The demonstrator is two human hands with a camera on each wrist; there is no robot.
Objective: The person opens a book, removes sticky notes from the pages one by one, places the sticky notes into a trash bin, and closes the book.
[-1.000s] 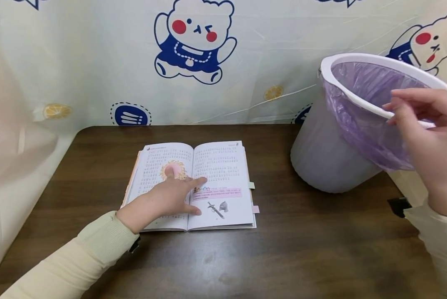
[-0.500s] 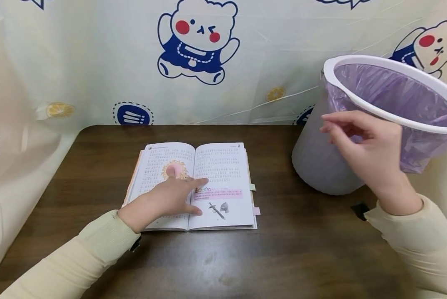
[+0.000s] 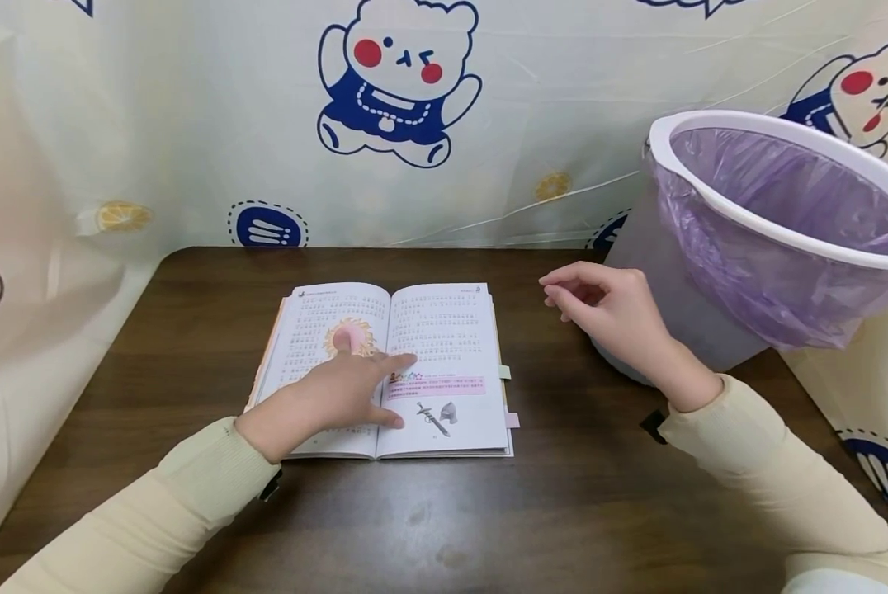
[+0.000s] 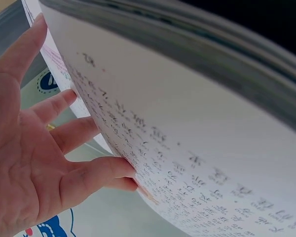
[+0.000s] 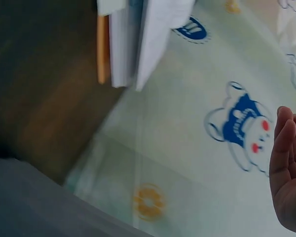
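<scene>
An open book point(image 3: 447, 334) with printed text and small pictures lies on the table. My left hand point(image 3: 333, 400) rests across its left page and the middle fold with fingers spread. In the left wrist view the left hand's fingertips point(image 4: 121, 168) touch the page point(image 4: 153, 128). My right hand point(image 3: 607, 309) hovers between the book and the bin, fingers loosely bent and thumb near the index finger. Nothing shows between those fingers, nor in the right wrist view, where the right hand point(image 5: 291, 173) appears at the right edge.
A grey waste bin point(image 3: 659, 289) with a white rim and purple liner bag point(image 3: 741, 239) stands tilted at the right. Green and pink tabs point(image 3: 513, 421) stick out of the book's right side. A printed curtain point(image 3: 548, 99) hangs behind the brown table point(image 3: 444, 520).
My right hand has moved left and down, from over the bin's rim toward the book. The left hand stays on the pages. The view has shifted slightly.
</scene>
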